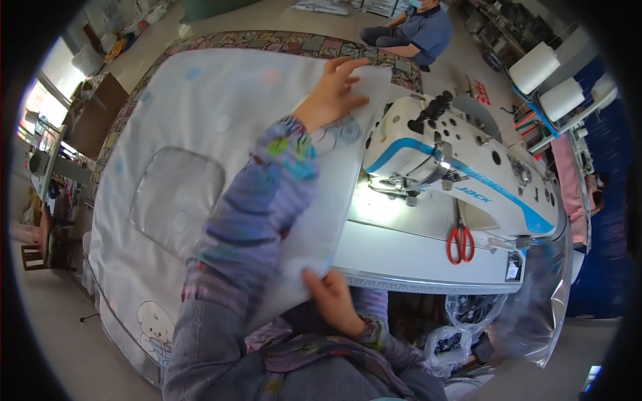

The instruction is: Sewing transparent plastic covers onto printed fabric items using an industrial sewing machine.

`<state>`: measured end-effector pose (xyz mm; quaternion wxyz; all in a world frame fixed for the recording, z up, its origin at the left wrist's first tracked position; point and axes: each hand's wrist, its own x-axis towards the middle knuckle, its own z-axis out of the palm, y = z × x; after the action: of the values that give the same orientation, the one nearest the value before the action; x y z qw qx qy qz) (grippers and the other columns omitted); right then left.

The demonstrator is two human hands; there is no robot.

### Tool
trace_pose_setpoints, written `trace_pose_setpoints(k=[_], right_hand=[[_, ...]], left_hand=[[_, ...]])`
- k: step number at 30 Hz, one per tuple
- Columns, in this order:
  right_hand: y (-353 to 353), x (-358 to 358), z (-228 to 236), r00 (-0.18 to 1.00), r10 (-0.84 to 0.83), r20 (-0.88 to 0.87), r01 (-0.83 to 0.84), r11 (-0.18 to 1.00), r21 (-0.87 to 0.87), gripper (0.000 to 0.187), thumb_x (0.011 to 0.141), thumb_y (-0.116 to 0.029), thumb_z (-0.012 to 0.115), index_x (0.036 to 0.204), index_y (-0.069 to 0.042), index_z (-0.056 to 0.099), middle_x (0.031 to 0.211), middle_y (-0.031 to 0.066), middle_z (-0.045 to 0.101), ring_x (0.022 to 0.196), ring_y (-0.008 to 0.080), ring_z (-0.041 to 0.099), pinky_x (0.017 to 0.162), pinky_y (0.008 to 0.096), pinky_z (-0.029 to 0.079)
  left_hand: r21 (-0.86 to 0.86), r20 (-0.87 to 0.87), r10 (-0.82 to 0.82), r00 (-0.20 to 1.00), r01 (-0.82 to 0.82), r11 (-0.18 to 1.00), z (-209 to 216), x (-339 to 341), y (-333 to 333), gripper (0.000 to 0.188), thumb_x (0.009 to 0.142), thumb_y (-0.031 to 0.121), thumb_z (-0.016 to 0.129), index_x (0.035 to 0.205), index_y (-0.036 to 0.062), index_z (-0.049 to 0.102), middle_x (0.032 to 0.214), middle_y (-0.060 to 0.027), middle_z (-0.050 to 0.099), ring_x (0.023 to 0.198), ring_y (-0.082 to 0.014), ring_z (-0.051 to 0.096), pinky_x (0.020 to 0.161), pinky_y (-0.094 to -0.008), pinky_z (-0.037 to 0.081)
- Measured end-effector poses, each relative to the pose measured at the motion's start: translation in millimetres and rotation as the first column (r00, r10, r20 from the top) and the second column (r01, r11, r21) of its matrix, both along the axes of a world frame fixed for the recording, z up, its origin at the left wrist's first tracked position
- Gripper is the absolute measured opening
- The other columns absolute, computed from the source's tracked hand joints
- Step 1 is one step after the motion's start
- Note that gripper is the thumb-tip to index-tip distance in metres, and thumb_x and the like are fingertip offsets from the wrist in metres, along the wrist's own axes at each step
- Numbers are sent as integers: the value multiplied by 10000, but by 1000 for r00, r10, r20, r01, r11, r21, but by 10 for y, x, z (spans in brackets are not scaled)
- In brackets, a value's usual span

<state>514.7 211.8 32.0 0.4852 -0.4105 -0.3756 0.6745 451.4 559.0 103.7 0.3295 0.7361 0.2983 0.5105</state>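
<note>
A large white fabric sheet (pixel 200 134) with pale dots lies spread over the worktop (pixel 414 250), covering most of its left part and hanging over the near-left edge, where a printed bear figure (pixel 155 327) shows on the drooping part. The left hand (pixel 332 93) reaches far forward and lies flat on the far part of the sheet, fingers spread open and pressing down, gripping nothing; its sleeved forearm runs diagonally across the middle of the sheet and hides the cloth beneath it. The right hand (pixel 332 301) is close to the body at the near edge of the worktop, its fingers pinched on the lower edge of the sheet where the cloth comes off the worktop toward the lap. A clear, square plastic window (pixel 177 200) is set into the sheet to the left of the left forearm. Just right of the left hand stands a white and blue sewing machine (pixel 461 170), its needle end facing the sheet's right edge and lit from below; the machine blocks the sheet's way further right. Red-handled scissors (pixel 460 240) lie on the worktop in front of the machine, well apart from both hands. White thread cones (pixel 535 67) stand behind the machine at the upper right. Another person (pixel 411 33) sits on the floor beyond the far end of the worktop.
</note>
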Motion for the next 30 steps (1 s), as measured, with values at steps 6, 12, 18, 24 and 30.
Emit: trace_pose_setpoints(k=[6,12,18,24,30], right_hand=[[-296,174,-132,976,212,39,-198,953,-229,439,1013,-177,693,1401,-11,573,1217,84,703,1083,167,662,983,315,510],[-792,229,-674,938,257,233,-190,942,-275,408,1021,-248,681,1329,17,639,1218,92,712,1131,191,649,998,353,514],[-735,-83,-962,840,458,291,-403,886,-229,398,1026,-294,665,1308,-13,662,1217,147,735,1105,225,695,980,380,535],[-886,51,-1236,782,252,570,-365,927,90,347,1003,-331,680,1172,-29,698,1065,186,736,961,251,719,857,423,568],[-1890,2774,-1160,948,-314,56,317,946,-64,298,1062,-212,595,1286,-18,620,1175,129,697,1036,218,702,849,356,603]], left_hand=[[-81,-815,-65,576,-2,997,-476,-237,-432,679,956,478,660,1538,184,469,1609,-162,369,1437,-403,438,1144,-650,360],[288,-771,377,513,-247,925,-688,-372,-898,615,958,569,603,1495,281,524,1569,-65,459,1526,-335,316,1084,-832,206],[390,-655,366,661,-119,913,-708,-729,-913,490,922,391,702,1364,192,631,1410,-74,616,1338,-281,544,1056,-555,459],[370,-813,369,450,-90,925,-627,-953,-931,409,1040,300,594,1404,114,615,1506,-160,540,1428,-355,465,1149,-497,392],[180,-850,167,500,-22,983,-726,-712,-1530,381,1088,232,509,1436,98,593,1592,-111,460,1517,-345,349,1211,-514,289]])
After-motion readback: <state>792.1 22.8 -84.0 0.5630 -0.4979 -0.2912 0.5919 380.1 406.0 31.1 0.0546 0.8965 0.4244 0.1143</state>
